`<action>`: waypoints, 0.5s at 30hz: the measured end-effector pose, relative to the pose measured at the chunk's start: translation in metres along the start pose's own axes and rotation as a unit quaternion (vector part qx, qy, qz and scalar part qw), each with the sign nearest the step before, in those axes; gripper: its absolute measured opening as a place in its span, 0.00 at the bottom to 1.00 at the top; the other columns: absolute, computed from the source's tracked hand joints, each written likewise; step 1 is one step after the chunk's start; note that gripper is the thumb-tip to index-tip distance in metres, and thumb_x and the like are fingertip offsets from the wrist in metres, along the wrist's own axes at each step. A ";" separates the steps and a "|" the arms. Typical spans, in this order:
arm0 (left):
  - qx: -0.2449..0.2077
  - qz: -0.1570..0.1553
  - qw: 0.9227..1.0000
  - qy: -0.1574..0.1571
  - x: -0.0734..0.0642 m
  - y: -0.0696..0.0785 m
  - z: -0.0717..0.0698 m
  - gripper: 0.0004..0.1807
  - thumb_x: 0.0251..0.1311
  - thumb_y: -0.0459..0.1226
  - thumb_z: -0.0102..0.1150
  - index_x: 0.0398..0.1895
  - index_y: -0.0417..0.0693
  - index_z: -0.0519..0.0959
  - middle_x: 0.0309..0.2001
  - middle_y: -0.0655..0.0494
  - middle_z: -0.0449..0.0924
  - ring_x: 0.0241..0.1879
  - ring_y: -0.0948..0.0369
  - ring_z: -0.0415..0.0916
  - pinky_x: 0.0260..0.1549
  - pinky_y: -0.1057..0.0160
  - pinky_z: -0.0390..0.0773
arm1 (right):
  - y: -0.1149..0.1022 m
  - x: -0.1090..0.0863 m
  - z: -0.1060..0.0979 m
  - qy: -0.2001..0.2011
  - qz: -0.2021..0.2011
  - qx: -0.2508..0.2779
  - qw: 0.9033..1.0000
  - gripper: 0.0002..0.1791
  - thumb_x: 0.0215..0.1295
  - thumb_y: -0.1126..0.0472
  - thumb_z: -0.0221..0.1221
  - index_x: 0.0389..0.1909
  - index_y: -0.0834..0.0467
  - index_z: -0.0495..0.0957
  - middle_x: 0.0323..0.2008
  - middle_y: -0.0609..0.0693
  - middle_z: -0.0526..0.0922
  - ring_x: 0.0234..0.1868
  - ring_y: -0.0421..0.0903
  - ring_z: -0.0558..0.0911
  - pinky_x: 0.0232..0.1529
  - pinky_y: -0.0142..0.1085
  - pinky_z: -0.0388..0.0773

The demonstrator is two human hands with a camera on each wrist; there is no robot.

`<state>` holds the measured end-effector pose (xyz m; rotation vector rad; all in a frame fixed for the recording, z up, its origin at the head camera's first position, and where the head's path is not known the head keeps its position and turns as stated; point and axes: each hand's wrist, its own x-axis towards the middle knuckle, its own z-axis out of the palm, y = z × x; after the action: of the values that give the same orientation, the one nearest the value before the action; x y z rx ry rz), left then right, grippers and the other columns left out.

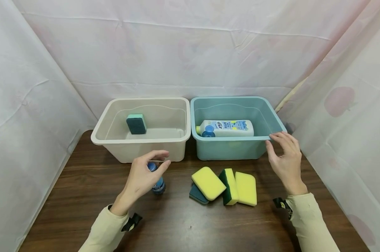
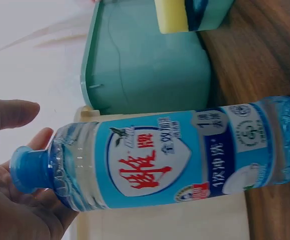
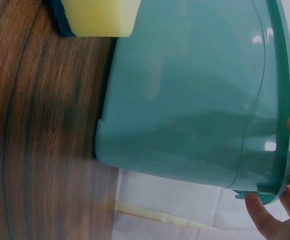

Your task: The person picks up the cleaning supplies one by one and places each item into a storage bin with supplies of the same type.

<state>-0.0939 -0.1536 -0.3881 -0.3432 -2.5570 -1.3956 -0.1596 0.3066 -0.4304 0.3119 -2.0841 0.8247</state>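
A blue-capped bottle (image 1: 157, 180) is seen standing upright on the worktop (image 1: 177, 224), just in front of the beige bin (image 1: 114, 140). The left hand (image 1: 144, 175) is held at it with loosely curved fingers spread about the cap (image 2: 28, 169); no firm grasp is shown. The right hand (image 1: 286, 159) is rested, relaxed, on the teal bin (image 1: 227, 148) rim at about three o'clock, well apart from the bottle. The bottle's long axis is vertical, and the left hand is far nearer.

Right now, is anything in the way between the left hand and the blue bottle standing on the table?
No, nothing visible is. The left hand is right at the blue bottle, fingers open around its cap. The beige tub stands just behind the bottle, and the sponges lie off to the side.
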 end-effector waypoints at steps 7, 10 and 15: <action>-0.007 -0.005 1.000 0.010 -0.007 -0.009 -0.001 0.14 0.67 0.42 0.73 0.55 0.59 0.88 0.49 0.63 0.91 0.52 0.57 0.88 0.49 0.68 0.82 | 0.001 -0.001 0.000 0.001 -0.001 0.004 1.000 0.14 0.62 0.71 0.72 0.49 0.65 0.89 0.50 0.64 0.89 0.65 0.70 0.78 0.74 0.57 0.68; -0.021 -0.020 1.000 0.009 -0.009 -0.014 -0.002 0.14 0.67 0.43 0.73 0.54 0.58 0.88 0.49 0.60 0.91 0.50 0.57 0.88 0.47 0.70 0.82 | 0.000 -0.001 0.000 0.001 -0.001 0.006 1.000 0.14 0.62 0.71 0.72 0.49 0.66 0.89 0.51 0.64 0.89 0.65 0.70 0.78 0.75 0.57 0.67; -0.031 -0.043 0.999 0.006 -0.015 -0.024 -0.003 0.14 0.68 0.43 0.72 0.55 0.60 0.88 0.52 0.56 0.91 0.52 0.56 0.87 0.47 0.69 0.83 | 0.000 0.000 0.000 -0.001 -0.001 0.006 1.000 0.14 0.62 0.71 0.72 0.49 0.66 0.89 0.51 0.64 0.89 0.65 0.70 0.78 0.75 0.57 0.68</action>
<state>-0.0869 -0.1697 -0.4096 -0.2383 -2.5514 -1.5047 -0.1595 0.3062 -0.4306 0.3203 -2.0805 0.8359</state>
